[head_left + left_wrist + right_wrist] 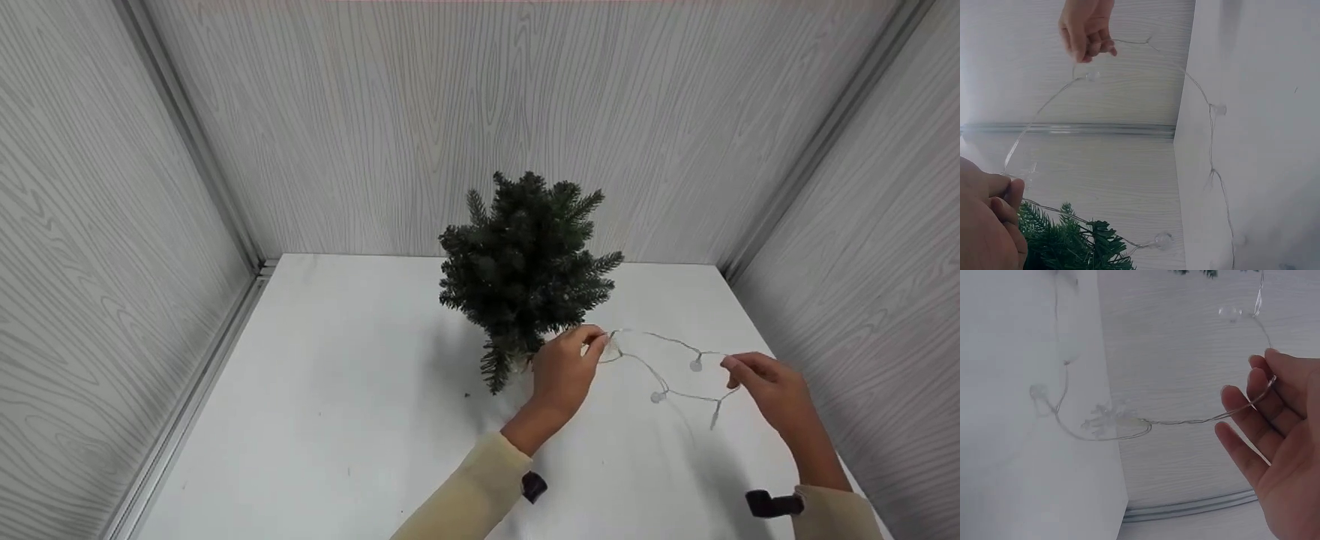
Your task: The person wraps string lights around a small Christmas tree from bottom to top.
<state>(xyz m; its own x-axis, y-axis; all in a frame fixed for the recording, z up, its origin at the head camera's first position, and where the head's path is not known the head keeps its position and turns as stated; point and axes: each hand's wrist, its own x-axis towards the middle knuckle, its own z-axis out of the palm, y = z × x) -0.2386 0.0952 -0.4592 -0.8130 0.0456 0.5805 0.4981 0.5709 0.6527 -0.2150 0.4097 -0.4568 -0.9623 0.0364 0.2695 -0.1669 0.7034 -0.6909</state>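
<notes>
A string of fairy lights [690, 395] on thin clear wire stretches between both hands. My left hand [564, 369] pinches the wire beside the lower right of a small artificial Christmas tree [525, 255]. My right hand [772, 394] holds another part between thumb and index finger, farther right, its other fingers loosely spread in the right wrist view. The wire crosses its fingers there, and a clear snowflake-shaped charm [1107, 419] hangs from it. A clear star-like charm [1027, 173] shows near my left thumb, and a round clear one [1163, 241] lies beyond the green branches.
The tree stands on a white tabletop [315, 405], its base mostly hidden behind branches and my left hand. Pale wood-grain panels rise at the back [360, 127], left [75, 247] and right [870, 247]. Dark clips [534, 487] sit at both cuffs.
</notes>
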